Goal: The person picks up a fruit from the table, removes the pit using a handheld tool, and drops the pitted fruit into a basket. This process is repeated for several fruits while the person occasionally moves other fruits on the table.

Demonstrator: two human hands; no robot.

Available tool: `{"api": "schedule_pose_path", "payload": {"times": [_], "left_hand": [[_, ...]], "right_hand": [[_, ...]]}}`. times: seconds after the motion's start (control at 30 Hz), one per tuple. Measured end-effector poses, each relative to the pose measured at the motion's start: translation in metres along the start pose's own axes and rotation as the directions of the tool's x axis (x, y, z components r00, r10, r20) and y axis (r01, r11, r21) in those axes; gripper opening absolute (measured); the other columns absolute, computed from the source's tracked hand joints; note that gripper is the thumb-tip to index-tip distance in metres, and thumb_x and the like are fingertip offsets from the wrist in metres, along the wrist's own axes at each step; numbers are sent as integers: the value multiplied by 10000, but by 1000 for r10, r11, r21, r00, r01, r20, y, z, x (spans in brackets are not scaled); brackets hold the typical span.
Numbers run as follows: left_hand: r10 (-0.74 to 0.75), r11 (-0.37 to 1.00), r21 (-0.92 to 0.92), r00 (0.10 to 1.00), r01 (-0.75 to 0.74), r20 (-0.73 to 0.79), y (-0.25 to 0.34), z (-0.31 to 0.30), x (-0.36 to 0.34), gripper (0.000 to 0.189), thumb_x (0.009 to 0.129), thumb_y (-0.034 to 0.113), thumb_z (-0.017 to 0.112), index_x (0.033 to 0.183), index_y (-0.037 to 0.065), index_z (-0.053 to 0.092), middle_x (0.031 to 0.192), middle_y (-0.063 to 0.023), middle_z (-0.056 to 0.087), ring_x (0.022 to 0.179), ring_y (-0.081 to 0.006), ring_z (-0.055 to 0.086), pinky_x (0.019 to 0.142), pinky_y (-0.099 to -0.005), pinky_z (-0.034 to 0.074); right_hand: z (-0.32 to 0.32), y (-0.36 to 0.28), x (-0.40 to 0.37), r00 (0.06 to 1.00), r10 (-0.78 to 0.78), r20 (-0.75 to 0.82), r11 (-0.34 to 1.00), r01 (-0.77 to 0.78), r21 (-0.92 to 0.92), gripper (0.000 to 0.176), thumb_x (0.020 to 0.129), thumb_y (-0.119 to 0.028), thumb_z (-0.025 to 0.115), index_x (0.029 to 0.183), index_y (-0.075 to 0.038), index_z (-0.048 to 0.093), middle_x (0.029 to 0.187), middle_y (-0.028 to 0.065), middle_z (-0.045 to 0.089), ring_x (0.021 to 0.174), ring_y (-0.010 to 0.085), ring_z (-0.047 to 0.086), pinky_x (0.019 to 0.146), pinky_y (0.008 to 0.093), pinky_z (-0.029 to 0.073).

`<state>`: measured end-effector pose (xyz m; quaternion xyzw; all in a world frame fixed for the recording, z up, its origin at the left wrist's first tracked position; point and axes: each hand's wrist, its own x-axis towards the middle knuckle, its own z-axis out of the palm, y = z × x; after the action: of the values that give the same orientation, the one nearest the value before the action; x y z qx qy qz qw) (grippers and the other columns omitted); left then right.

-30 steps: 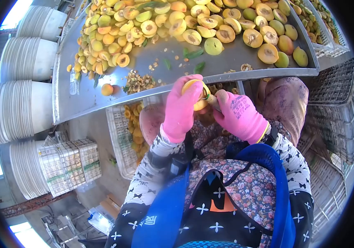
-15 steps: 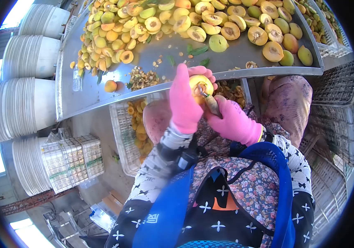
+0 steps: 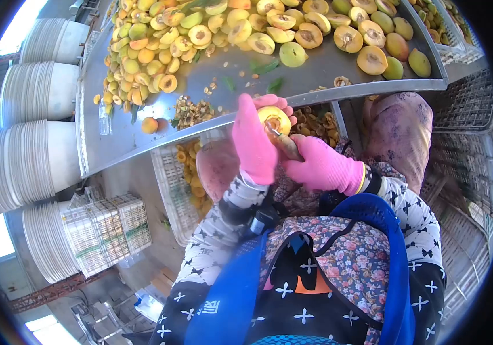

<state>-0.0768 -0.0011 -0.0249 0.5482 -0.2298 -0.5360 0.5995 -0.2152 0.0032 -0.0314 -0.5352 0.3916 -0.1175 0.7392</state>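
My left hand (image 3: 257, 138), in a pink glove, holds a yellow peach half (image 3: 275, 118) with its cut face towards me. In my right hand (image 3: 324, 164), also gloved in pink, is the wooden handle of a pitting tool (image 3: 288, 145). Its metal tip rests at the hollow in the middle of the peach half; the exact shape of the tip is hard to make out. Both hands are just off the near edge of a metal table (image 3: 200, 133). On it lie a heap of peach halves (image 3: 200, 35) and a small pile of pits and scraps (image 3: 192, 112).
Below the table edge stands a white crate (image 3: 169, 184) with peach pieces (image 3: 192, 178); more cut pieces (image 3: 318, 123) lie between my knees. A plastic bottle (image 3: 104, 121) and a single peach (image 3: 149, 125) sit at the table's left. Stacked crates (image 3: 465, 149) are on my right.
The pitting tool's tip has shifted slightly left and down in the peach half, and its handle has tilted. The whole view has shifted a little; both hands keep their holds.
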Motion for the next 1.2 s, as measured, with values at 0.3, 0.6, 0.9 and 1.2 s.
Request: {"api": "schedule_pose_path", "payload": {"times": [0.3,0.6,0.9,1.2], "left_hand": [[-217,958,242,942,155,255,18,-7,15,582,1028,514,400,1000,-26,616,873,-177,679,729,-285,682,613,-369,596],[-302,948,0,904,317,302,33,4,16,617,1017,548,379,956,-6,646,891,-189,692,744,-306,694,648,-390,602],[187,380,824,907,-421,377,116,-154,-9,425,1030,347,502,1118,-50,626,1016,-164,716,894,-248,708,796,-325,569],[288,447,729,855,-518,431,88,-42,89,368,951,228,636,1271,46,634,1249,-104,648,895,-177,686,777,-319,546]], "right_hand": [[-11,8,-2,938,33,345,909,-172,380,149,857,-126,620,907,-15,534,573,34,530,416,134,519,417,274,394],[-24,10,-6,854,-168,493,735,-225,640,145,846,-119,650,883,7,588,560,38,551,421,125,503,409,259,396],[-18,6,-8,957,-35,289,902,155,-403,292,833,-253,662,981,-1,640,748,159,665,669,267,676,619,381,511],[-23,-10,-11,969,35,243,971,24,-237,327,863,-279,680,1040,-10,623,775,120,659,670,193,666,607,333,515]]}}
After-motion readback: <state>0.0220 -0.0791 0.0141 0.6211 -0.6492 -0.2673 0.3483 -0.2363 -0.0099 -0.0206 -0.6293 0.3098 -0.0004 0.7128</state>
